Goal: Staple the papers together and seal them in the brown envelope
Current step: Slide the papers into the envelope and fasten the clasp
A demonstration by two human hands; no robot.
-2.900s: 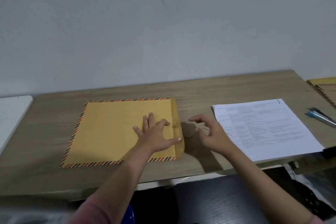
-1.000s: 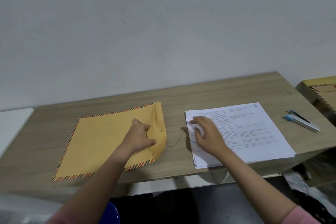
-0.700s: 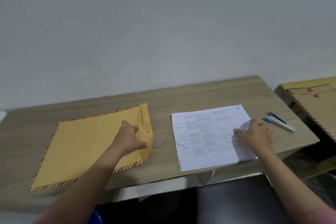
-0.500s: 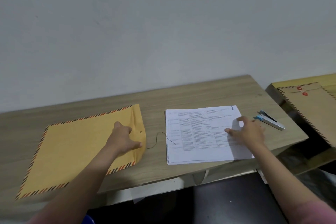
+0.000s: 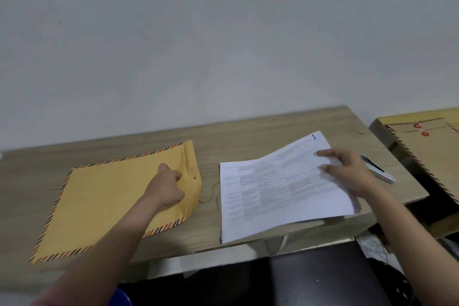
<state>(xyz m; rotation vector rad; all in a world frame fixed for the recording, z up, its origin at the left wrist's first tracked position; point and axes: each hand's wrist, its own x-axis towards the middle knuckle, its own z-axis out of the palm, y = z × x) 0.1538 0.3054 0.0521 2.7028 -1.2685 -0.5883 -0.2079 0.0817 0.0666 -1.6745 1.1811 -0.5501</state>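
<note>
A brown envelope [image 5: 104, 204] with a striped border lies flat on the left of the wooden desk [image 5: 248, 136]. My left hand [image 5: 167, 187] grips its raised flap at the right end, where a thin black string [image 5: 213, 194] trails onto the desk. The stack of printed white papers [image 5: 273, 191] lies to the right. My right hand [image 5: 347, 175] holds the stack's right edge and has it lifted off the desk. A silver and blue stapler [image 5: 380, 172] lies just behind that hand.
A second brown envelope [image 5: 429, 151] with red string buttons rests on a yellow surface at the far right, beyond a gap past the desk's end. The desk's front edge runs close under the papers. A white wall stands behind.
My right hand slid from the string across the papers to their right edge and raised that side. My left hand stayed on the envelope flap. The view swung to the right.
</note>
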